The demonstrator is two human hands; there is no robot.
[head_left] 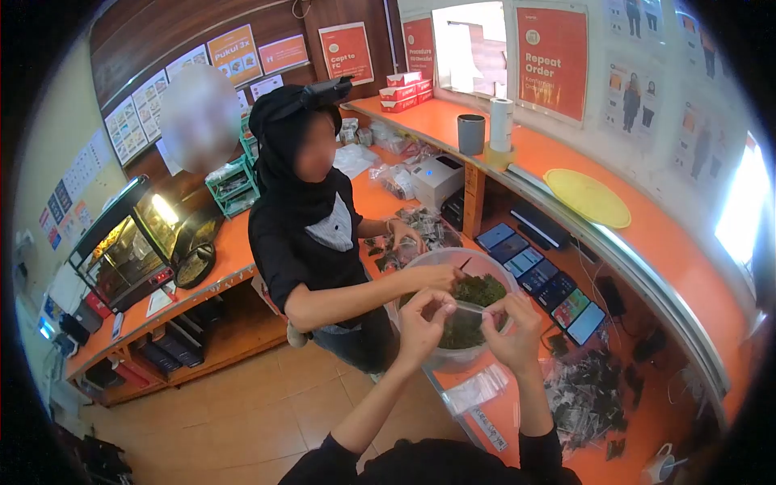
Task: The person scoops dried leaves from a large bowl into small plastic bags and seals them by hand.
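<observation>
My left hand (424,325) and my right hand (512,323) are raised over a large translucent plastic tub (457,356). Each pinches one side of a small clear plastic bag (464,317) stretched between them. Chopped dark green leafy material (482,289) fills part of the tub. A co-worker's hand (436,279) reaches over the tub's far side, near a thin dark handle (465,263). Below my hands, a stack of flat clear bags (478,390) lies on the orange counter. To the right is a heap of small filled packets (586,396).
A co-worker in black (323,218) stands at the left, the other hand by more packets (428,230). Several phones (537,275) lie in a row behind the tub. A raised orange shelf (550,153) holds a yellow lid (586,196) and a paper roll (500,125).
</observation>
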